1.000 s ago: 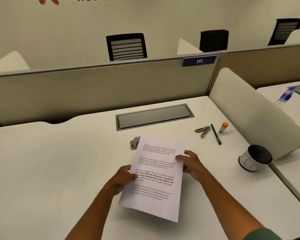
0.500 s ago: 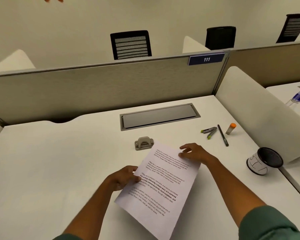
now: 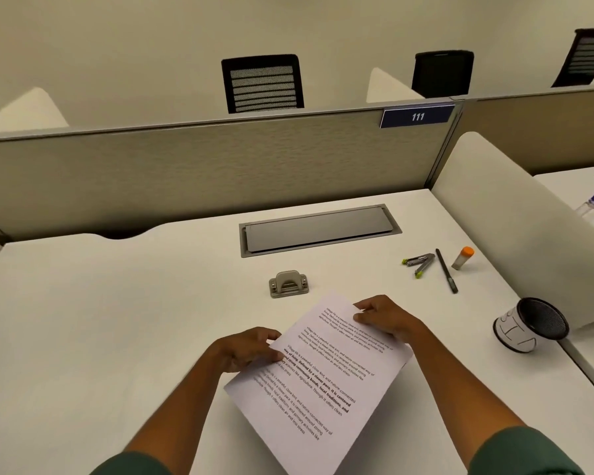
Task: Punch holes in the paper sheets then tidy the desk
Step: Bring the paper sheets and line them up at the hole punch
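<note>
Surface (image 3: 117, 320) smooth matt white laminate; paper sheets (image 3: 323, 382) thin matt white paper with black print; hole punch (image 3: 288, 283) dull brushed metal. Pen cup (image 3: 528, 325) black wire mesh with white paper wrap; glue stick (image 3: 462, 257) plastic, orange cap; stapler (image 3: 419, 263) grey metal with green plastic tips. Partition (image 3: 203, 166) rough woven beige cloth, metal-trimmed; cable hatch (image 3: 318, 229) matt grey metal.

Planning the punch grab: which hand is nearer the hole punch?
Left, narrowly. The left hand holds the paper just below the hole punch; the right hand holds it below-right.
</note>
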A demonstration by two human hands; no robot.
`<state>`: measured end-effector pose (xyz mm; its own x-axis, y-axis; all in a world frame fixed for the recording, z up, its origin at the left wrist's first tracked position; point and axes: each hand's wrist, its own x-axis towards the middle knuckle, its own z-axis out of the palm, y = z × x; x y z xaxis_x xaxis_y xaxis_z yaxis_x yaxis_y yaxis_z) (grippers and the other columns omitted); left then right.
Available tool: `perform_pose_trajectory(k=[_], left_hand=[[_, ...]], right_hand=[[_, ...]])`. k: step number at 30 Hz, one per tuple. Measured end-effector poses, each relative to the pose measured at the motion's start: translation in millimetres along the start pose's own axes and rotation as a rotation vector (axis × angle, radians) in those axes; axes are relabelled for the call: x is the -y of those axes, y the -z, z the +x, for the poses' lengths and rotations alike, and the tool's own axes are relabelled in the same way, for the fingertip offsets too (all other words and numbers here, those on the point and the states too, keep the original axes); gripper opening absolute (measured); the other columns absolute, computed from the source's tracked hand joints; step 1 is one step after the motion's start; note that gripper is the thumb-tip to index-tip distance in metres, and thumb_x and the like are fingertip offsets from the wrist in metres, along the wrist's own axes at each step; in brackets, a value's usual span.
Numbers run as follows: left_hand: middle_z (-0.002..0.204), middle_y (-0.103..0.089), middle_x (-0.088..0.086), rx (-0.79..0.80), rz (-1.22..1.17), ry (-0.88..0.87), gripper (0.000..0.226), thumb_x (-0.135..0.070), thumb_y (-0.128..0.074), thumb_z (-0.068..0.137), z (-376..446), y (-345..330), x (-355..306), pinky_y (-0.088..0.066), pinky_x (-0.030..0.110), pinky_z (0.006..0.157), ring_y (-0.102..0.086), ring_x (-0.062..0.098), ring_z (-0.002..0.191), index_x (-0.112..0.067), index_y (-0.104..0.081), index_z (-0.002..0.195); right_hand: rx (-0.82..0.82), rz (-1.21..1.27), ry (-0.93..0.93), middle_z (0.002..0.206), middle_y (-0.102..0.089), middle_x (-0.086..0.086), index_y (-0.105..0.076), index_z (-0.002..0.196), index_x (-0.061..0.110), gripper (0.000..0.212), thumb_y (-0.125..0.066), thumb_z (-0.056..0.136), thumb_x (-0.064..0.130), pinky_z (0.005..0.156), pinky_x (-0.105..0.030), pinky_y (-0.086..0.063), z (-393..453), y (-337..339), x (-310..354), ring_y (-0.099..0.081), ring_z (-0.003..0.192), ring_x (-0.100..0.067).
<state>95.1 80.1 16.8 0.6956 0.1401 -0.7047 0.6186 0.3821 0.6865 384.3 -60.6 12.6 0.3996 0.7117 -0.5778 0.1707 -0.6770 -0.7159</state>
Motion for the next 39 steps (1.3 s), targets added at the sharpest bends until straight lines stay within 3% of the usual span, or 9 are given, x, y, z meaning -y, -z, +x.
perform_pose_trajectory(k=[4,7,11,16,19,24,28,33,39], left_hand=[[0.125,-0.064,0.021,0.013,0.044,0.032,0.042,-0.004,-0.067,0.088,-2,13,1,-0.046,0.053,0.102,-0.059,0.039,0.118,0.002,-0.053,0.127],[0.118,-0.067,0.021,-0.052,0.019,0.044,0.044,-0.004,-0.073,0.083,-5,26,7,-0.051,0.05,0.097,-0.064,0.037,0.111,0.0,-0.056,0.123],[0.114,-0.07,0.02,-0.203,-0.107,0.032,0.048,-0.004,-0.078,0.078,-10,41,19,-0.054,0.047,0.094,-0.066,0.034,0.108,-0.002,-0.058,0.121],[0.114,-0.067,0.026,-0.356,-0.421,-0.076,0.048,0.004,-0.073,0.078,-9,37,38,-0.053,0.052,0.093,-0.065,0.04,0.108,0.006,-0.055,0.122],[0.118,-0.065,0.027,-0.411,-0.608,-0.162,0.042,0.006,-0.069,0.079,-4,23,52,-0.056,0.053,0.085,-0.066,0.042,0.105,0.005,-0.057,0.12],[0.111,-0.07,0.022,-0.598,-0.659,-0.218,0.04,0.007,-0.067,0.082,2,0,67,-0.056,0.054,0.082,-0.068,0.042,0.098,0.0,-0.057,0.12],[0.109,-0.07,0.019,-0.783,-0.639,-0.26,0.037,0.009,-0.066,0.082,7,-7,69,-0.06,0.044,0.068,-0.071,0.036,0.087,-0.005,-0.059,0.115],[0.115,-0.066,0.004,-0.944,-0.435,-0.3,0.046,-0.002,-0.067,0.087,6,-14,68,-0.059,0.039,0.074,-0.07,0.025,0.088,-0.016,-0.058,0.129],[0.124,-0.065,0.013,-1.001,-0.39,-0.286,0.054,0.001,-0.064,0.088,9,-12,68,-0.053,0.054,0.093,-0.067,0.035,0.098,-0.012,-0.051,0.138]], right_hand=[[-0.002,0.126,-0.02,0.109,-0.07,-0.014,-0.066,0.117,0.005,0.027,-0.065,0.09,0.01,0.097,-0.045,-0.051,1,-4,-14,-0.067,0.102,-0.029],[-0.042,0.19,-0.019,0.105,-0.072,-0.012,-0.067,0.114,0.006,0.024,-0.065,0.089,0.007,0.095,-0.042,-0.053,1,-7,-23,-0.069,0.099,-0.027],[-0.096,0.281,-0.015,0.091,-0.074,-0.002,-0.069,0.1,0.018,0.016,-0.063,0.09,0.006,0.081,-0.033,-0.057,1,-13,-32,-0.071,0.087,-0.02],[-0.185,0.34,-0.001,0.09,-0.076,0.0,-0.072,0.097,0.019,0.018,-0.06,0.091,0.006,0.072,-0.029,-0.057,1,-23,-40,-0.073,0.083,-0.019],[-0.242,0.354,0.012,0.092,-0.074,0.003,-0.07,0.102,0.017,0.016,-0.061,0.092,0.009,0.068,-0.025,-0.055,1,-31,-42,-0.072,0.082,-0.017],[-0.357,0.321,0.018,0.098,-0.073,-0.002,-0.069,0.113,0.012,0.023,-0.062,0.091,0.012,0.086,-0.04,-0.056,5,-44,-44,-0.07,0.088,-0.021],[-0.4,0.284,0.011,0.107,-0.071,-0.006,-0.065,0.12,0.009,0.028,-0.059,0.092,0.014,0.09,-0.041,-0.055,4,-51,-44,-0.068,0.092,-0.023],[-0.441,0.177,0.047,0.12,-0.067,-0.01,-0.061,0.127,0.009,0.033,-0.057,0.094,0.013,0.092,-0.037,-0.051,-2,-56,-40,-0.064,0.101,-0.027],[-0.464,0.155,0.081,0.132,-0.059,-0.014,-0.05,0.138,0.01,0.041,-0.052,0.097,0.012,0.102,-0.045,-0.047,-6,-64,-32,-0.057,0.117,-0.032]])
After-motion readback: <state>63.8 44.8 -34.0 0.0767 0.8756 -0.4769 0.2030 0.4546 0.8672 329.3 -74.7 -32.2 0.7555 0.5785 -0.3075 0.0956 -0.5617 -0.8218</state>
